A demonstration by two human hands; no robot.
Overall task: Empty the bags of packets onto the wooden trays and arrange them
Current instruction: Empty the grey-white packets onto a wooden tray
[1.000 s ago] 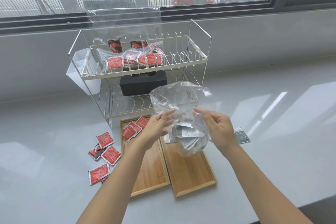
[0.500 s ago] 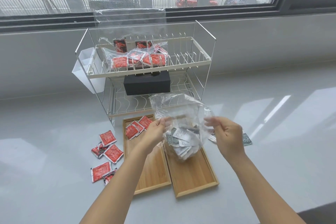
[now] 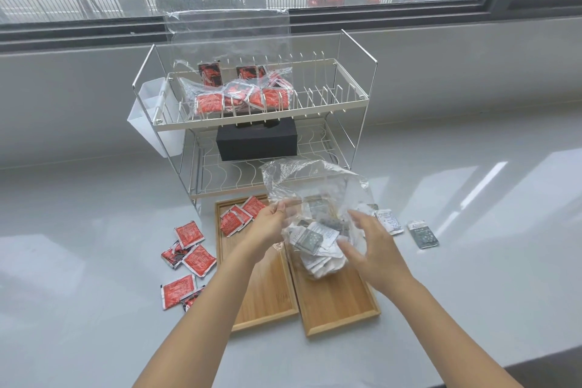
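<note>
Two wooden trays sit side by side on the pale desk (image 3: 94, 309), the left tray (image 3: 267, 296) carrying a few red packets (image 3: 239, 216) at its far end, the right tray (image 3: 338, 305) under a clear plastic bag (image 3: 315, 198) that bulges with white and dark packets (image 3: 318, 246). The left hand (image 3: 267, 225) pinches the crumpled bag at its left edge, fingers curled onto the film. The right hand (image 3: 374, 252) is beside the bag's lower right with fingers spread and relaxed; whether they touch the plastic I cannot tell. More red packets (image 3: 189, 257) lie scattered on the desk left of the trays, and a white packet (image 3: 390, 221) and a dark one (image 3: 422, 234) lie to the right. Behind stands a two-tier wire rack (image 3: 352, 98), another bag of red packets (image 3: 242, 94) on its top shelf, a black box (image 3: 256, 143) on the lower one.
</note>
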